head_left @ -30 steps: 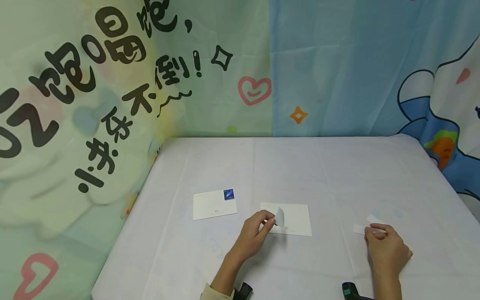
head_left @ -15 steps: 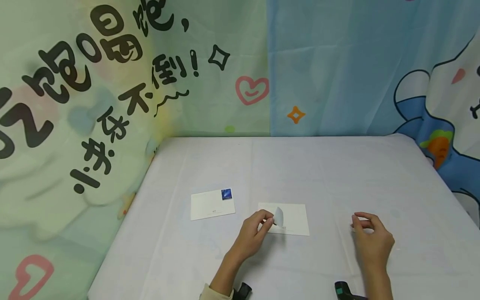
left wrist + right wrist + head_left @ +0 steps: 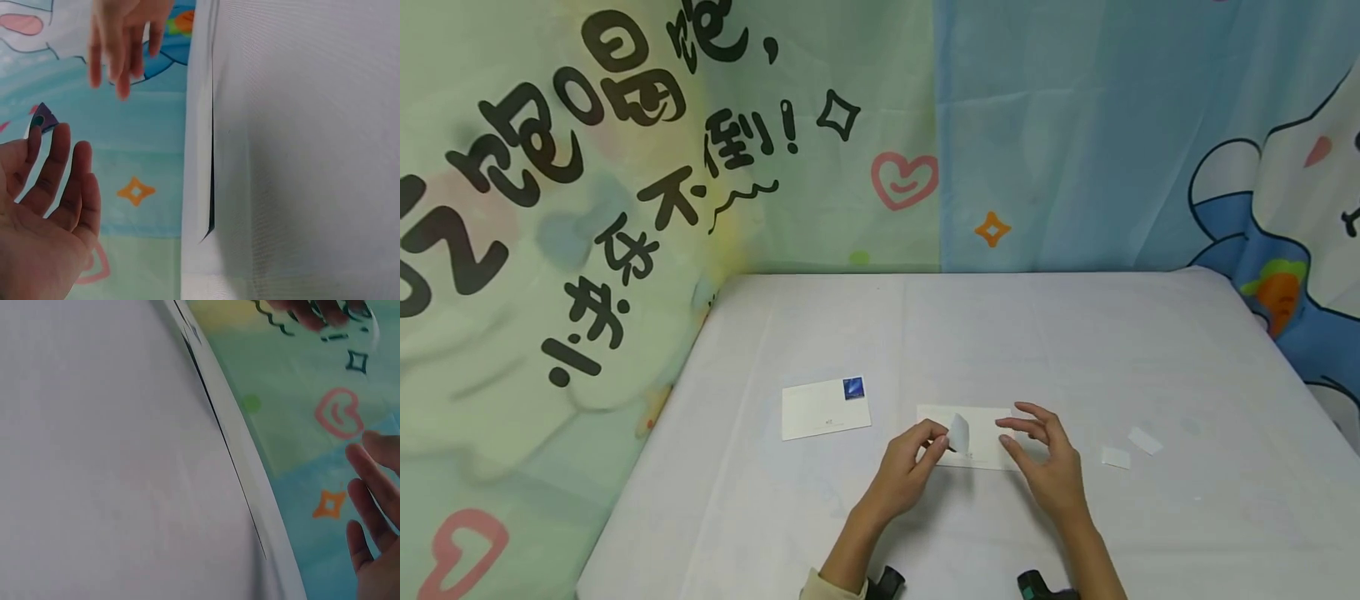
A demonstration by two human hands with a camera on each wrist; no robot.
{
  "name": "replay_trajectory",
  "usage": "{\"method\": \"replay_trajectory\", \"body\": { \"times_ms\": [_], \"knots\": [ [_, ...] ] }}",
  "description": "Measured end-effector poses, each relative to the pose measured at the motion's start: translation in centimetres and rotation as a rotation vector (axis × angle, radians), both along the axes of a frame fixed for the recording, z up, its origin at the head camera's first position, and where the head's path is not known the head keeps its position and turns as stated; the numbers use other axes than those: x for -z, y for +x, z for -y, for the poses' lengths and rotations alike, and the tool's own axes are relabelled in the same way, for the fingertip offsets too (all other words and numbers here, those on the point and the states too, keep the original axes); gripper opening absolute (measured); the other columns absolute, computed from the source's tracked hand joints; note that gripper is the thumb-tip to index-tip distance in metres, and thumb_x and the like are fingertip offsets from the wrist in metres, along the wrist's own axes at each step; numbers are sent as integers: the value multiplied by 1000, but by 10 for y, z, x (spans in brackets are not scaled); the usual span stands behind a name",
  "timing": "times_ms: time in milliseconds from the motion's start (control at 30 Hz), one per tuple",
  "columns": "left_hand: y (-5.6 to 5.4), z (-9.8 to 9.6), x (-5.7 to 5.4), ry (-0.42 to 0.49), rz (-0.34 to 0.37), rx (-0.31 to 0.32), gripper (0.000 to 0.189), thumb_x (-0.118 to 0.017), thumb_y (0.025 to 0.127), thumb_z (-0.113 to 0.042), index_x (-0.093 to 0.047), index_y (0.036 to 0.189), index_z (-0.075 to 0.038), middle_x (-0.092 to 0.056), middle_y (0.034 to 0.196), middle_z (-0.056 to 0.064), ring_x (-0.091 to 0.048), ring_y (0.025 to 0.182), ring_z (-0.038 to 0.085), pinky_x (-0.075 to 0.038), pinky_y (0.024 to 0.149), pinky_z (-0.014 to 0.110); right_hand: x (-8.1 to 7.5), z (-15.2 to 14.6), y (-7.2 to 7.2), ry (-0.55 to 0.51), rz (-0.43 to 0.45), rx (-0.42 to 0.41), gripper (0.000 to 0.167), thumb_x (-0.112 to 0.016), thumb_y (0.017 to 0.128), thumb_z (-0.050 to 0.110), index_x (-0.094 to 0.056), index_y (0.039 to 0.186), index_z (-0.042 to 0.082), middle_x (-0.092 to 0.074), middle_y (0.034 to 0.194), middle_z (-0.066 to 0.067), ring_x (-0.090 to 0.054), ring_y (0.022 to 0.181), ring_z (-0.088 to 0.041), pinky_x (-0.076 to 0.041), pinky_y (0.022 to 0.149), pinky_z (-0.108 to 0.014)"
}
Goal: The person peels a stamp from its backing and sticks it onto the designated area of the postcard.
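My left hand (image 3: 906, 471) pinches a small stamp-like sticker (image 3: 958, 434) by its edge, its pale back showing in the head view. In the left wrist view the sticker (image 3: 42, 119) shows a dark purple face between thumb and finger. Below it lies a blank white envelope or card (image 3: 988, 429). My right hand (image 3: 1051, 467) hovers over that card's right end, thumb and fingers spread apart, nothing between them. Left of my hands lies another white card (image 3: 820, 412) with a blue stamp (image 3: 853, 388) at its upper right corner.
Two small white paper pieces (image 3: 1116, 457) lie to the right of my right hand. The white-covered table (image 3: 970, 333) ends at a printed curtain (image 3: 1075, 167) along the back and left.
My right hand has let go near the small paper pieces at the right, leaving both on the table, and moved left toward my left hand. The left hand keeps its hold.
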State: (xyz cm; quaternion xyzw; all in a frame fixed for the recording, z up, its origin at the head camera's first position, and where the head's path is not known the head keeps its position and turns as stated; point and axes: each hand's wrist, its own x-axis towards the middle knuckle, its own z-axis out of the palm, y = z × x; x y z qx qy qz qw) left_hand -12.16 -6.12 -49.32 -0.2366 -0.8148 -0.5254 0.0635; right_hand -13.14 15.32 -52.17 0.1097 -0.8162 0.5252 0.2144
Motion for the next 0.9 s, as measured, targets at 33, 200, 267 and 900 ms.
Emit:
{"method": "replay_trajectory", "body": {
  "times_ms": [33,200,267,900],
  "knots": [
    [1,0,-2,-2,7,1,14,-46,98,-15,-59,101,-9,-64,93,1,-55,83,12,-45,73,23,-1,5,0,-5,-4,-48,56,-72,77,2,-48,127,10,-68,100,-3,-54,106,-13,-32,95,-46],
    [4,0,-14,-2,24,11,13,-47,96,-6,-58,100,-3,-64,92,8,-57,82,17,-45,73,23,-6,21,3,-24,3,-204,58,-71,79,0,-46,130,10,-66,108,-4,-51,111,-7,-27,102,-36],
    [5,-1,-15,3,13,13,12,-47,95,-5,-59,99,-2,-64,91,8,-57,81,16,-45,72,23,-5,25,4,-30,-8,-229,56,-70,78,-3,-48,128,9,-66,107,-5,-52,110,-4,-27,100,-27],
    [0,3,5,19,-8,23,18,-46,98,-23,-59,98,-11,-64,91,-3,-56,85,5,-47,76,24,-40,40,17,-94,-100,-216,30,-69,70,-18,-64,97,-6,-63,93,-15,-53,95,-10,-38,86,-19]
  ]
}}
